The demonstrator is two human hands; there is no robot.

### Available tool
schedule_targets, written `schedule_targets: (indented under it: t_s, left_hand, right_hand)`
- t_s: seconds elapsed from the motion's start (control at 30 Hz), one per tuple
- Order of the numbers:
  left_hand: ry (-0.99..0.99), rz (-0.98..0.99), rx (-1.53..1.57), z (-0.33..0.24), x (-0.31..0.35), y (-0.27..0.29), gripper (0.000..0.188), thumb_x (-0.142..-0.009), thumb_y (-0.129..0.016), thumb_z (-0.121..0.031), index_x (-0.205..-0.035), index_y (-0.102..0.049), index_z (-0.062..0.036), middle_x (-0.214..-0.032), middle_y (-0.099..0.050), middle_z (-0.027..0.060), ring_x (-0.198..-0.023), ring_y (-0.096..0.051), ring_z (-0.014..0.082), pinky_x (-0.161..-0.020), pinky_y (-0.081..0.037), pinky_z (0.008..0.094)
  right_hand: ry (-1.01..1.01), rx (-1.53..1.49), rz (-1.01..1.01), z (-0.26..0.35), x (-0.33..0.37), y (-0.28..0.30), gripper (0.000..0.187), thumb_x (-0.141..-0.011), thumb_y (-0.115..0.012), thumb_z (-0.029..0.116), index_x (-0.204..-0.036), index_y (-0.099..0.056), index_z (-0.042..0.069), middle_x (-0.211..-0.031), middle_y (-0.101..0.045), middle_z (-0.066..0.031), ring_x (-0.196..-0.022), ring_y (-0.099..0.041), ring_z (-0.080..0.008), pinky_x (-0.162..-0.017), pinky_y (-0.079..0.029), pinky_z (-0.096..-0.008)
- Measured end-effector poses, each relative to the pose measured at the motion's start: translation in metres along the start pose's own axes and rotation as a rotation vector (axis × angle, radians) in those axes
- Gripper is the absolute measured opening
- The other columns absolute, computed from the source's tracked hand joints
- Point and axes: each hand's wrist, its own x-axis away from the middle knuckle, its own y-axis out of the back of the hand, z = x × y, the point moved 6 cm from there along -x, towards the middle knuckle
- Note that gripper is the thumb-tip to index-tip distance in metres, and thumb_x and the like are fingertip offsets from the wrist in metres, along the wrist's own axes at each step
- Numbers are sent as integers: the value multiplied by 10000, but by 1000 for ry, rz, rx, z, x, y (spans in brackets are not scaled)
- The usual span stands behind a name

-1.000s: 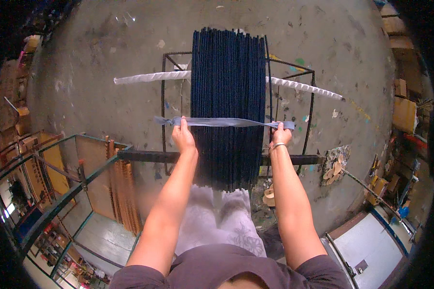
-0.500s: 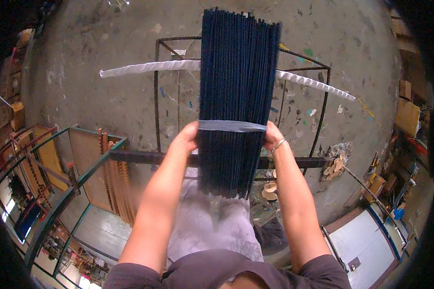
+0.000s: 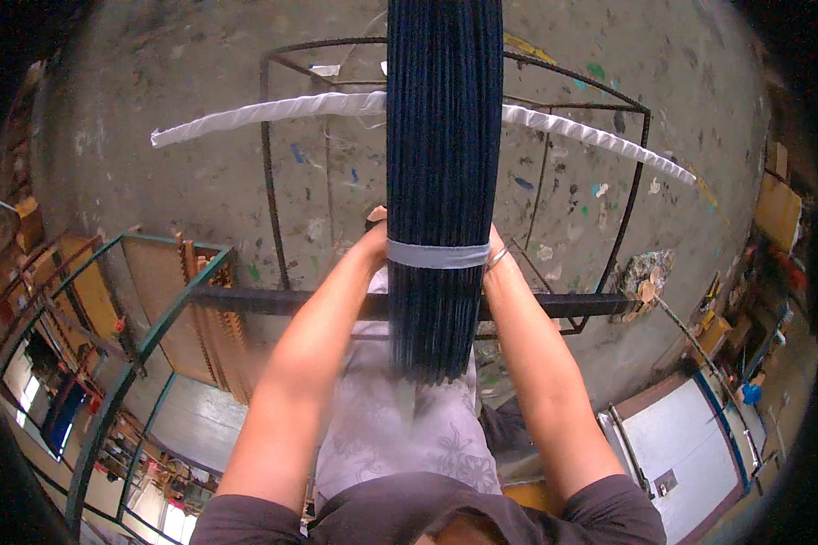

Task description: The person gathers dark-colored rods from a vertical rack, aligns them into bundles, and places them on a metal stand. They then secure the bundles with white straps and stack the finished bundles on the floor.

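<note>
A thick bundle of long dark blue sticks (image 3: 443, 136) stretches away from me, its far end cut off by the top of the picture. A pale grey cloth band (image 3: 437, 257) runs across it between my hands. On the bundle's left side, beside the band, my left hand (image 3: 378, 240) is closed on the sticks. My right hand (image 3: 494, 245), with a bracelet at the wrist, grips the opposite side. Most fingers of both hands are hidden behind the bundle. The near ends of the sticks hang in front of my light patterned clothing.
Beneath the bundle stands a dark metal rod frame (image 3: 273, 182) with a white wrapped bar (image 3: 273, 111) across its far part and a dark bar (image 3: 554, 305) at its near side. A green metal rack (image 3: 159, 331) is at left, a white panel (image 3: 677, 454) at lower right.
The bundle has straightened and its far end has risen past the top of the picture. It looks narrower. Both hands have drawn closer together and reach further behind it.
</note>
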Motion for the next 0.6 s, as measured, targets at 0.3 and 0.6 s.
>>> schedule_targets:
  t_s: [0.3,0.6]
  left_hand:
    - [-440,150,-450,1,-46,19,282,-882,-564,-178,-1096,-602,1,-1038,-628,64,-967,-539,129,-826,-461,289]
    - [-185,242,-385,-11,-24,4,403,-873,-579,-237,-1213,-540,-23,-1164,-580,82,-1059,-521,171,-880,-448,333]
  right_hand:
    - [8,18,-74,-29,-35,29,249,-853,-573,183,-1001,-635,-8,-933,-666,-113,-801,-632,-194,-673,-519,-344]
    - [119,264,-63,-7,-26,22,259,-856,-574,194,-989,-634,-19,-948,-666,-106,-817,-614,-162,-695,-504,-326]
